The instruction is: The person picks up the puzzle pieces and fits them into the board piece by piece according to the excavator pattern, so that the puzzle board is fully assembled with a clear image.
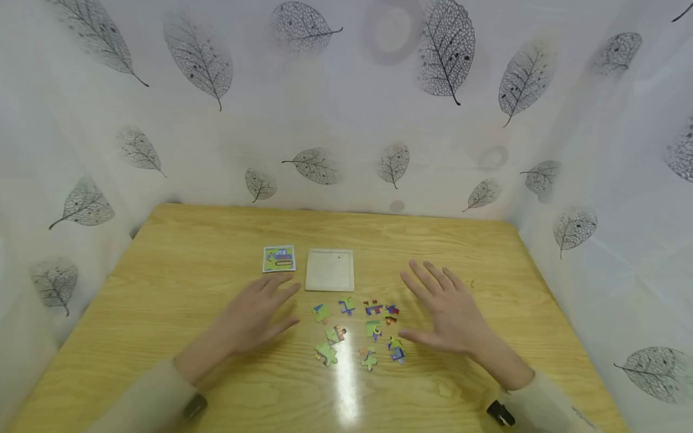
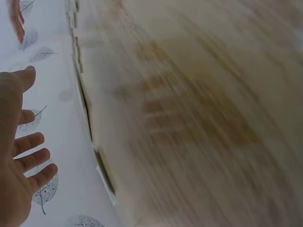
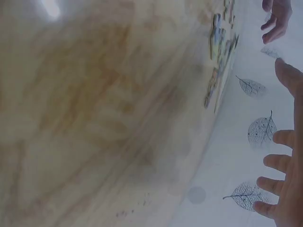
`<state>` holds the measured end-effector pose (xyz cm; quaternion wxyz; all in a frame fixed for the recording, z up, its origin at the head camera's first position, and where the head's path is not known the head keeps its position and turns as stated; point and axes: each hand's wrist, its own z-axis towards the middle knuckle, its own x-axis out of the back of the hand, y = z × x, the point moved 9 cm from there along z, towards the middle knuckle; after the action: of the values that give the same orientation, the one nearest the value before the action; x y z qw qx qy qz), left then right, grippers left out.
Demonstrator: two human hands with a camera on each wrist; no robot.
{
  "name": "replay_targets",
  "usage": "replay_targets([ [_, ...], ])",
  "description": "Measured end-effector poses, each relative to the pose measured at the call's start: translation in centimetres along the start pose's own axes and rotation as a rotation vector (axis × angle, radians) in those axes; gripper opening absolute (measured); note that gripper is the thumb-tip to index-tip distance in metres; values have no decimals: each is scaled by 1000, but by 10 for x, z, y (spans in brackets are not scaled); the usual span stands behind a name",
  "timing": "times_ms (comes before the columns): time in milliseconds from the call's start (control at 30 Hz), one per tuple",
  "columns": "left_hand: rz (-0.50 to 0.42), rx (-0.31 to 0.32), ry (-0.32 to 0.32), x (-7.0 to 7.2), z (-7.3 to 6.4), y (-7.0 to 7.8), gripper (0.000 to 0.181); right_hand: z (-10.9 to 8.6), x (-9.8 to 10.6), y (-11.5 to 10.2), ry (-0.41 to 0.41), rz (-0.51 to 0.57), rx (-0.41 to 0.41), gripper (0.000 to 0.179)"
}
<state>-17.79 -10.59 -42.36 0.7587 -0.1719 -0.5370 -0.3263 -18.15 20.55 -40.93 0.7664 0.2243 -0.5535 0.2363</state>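
Several loose jigsaw pieces (image 1: pixel 373 329) in green, blue, red and yellow lie scattered on the table between both hands. Behind them is a square, pale puzzle tray (image 1: pixel 330 270) with a raised rim. A small picture card (image 1: pixel 279 258) showing a blue vehicle on green lies left of the tray. My left hand (image 1: pixel 254 316) hovers left of the pieces, fingers spread and holding nothing. On the other side my right hand (image 1: pixel 446 313) hovers with spread fingers, also holding nothing; its thumb is nearest the rightmost pieces. Both wrist views show the hands apart from the tabletop.
The wooden table (image 1: pixel 216 240) reflects a bright streak of light near its front middle. A white curtain (image 1: pixel 346 120) printed with dark leaves encloses the back and both sides. Each sleeve has a dark strap (image 1: pixel 500 413) near the cuff.
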Motion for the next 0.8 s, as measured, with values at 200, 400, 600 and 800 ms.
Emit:
replay_targets([
  [200,-65,11,-20,-16,13,0,53,-1,-9,-14,-10,51,53,87],
  [400,-86,23,-83,-31,26,0,44,-1,-21,-28,-89,124,58,67],
  [600,-116,44,-137,-40,37,1,38,3,-31,-39,-111,140,84,53],
  [800,-117,55,-139,-47,45,2,28,8,-36,-48,-109,153,128,47],
])
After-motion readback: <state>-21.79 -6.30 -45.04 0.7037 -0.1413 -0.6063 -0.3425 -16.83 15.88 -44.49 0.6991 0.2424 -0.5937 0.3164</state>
